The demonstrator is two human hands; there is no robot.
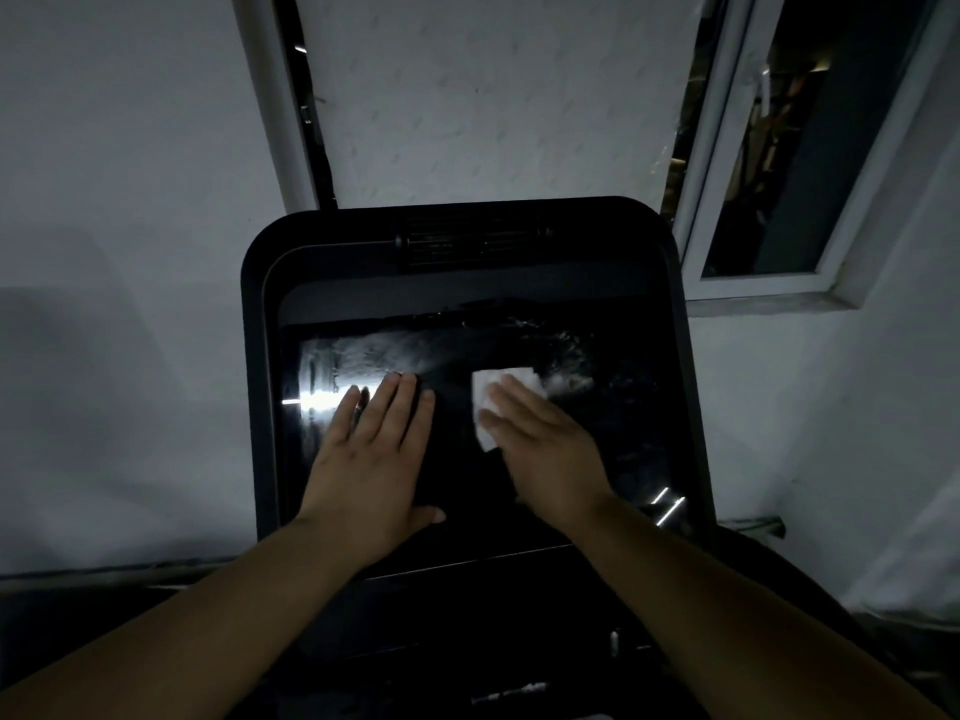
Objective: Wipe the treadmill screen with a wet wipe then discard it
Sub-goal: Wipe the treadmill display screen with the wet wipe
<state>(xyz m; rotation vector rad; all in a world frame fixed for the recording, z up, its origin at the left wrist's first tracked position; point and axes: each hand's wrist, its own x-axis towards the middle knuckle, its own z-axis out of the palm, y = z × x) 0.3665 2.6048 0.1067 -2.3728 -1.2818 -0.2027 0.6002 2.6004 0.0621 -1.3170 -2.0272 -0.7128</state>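
The wet wipe (506,402) is pressed flat against the treadmill screen (597,449) under the right hand (540,449), whose grip is spread open with fingers extended, pinning rather than pinching the wipe. The wipe protrudes beyond the fingertips toward the screen's upper middle. The left hand (371,459) is laid open and empty on the glass just beside it, toward the left. Wet streaks are seen along the upper band; the lower part, nearer the wrists, appears dry, so a downward stroke is judged likely next.
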